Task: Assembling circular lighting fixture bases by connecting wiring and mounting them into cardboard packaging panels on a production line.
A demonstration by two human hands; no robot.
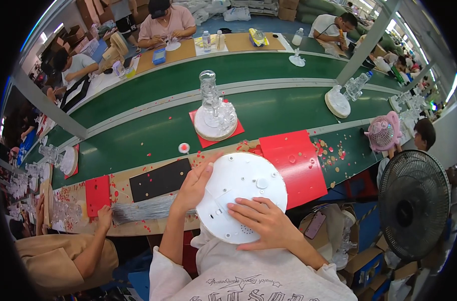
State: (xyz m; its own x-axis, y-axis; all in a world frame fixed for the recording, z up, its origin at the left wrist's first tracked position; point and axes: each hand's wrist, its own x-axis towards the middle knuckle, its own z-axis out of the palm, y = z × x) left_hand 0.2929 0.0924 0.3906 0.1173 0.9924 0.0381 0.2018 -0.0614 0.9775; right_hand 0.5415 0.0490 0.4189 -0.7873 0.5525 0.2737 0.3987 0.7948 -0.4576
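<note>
Steadying a white disc (233, 173) between two bare hands, its flat face turned up.
The left hand (194, 184) rises from a bent wrist, its fingers closed around the disc's left rim, partly hidden behind it; the right hand (266, 223) lies nearly flat across the face, fingers extended and slightly parted, pressing without gripping, the thumb reaching toward the near rim. Smooth and matte, the disc has a thin tan edge, small round holes and a raised round knob just beyond the right fingers. Right of those fingers and beyond lies a glossy red sheet (301, 173); left of the left fingers, a black rectangular mat (159, 179) and a bundle of fine silvery strands (145, 211) rest on the brown surface (138, 230). Farther beyond the left fingers, a clear, ribbed column (208, 93) stands upright on a round white base (208, 131).
</note>
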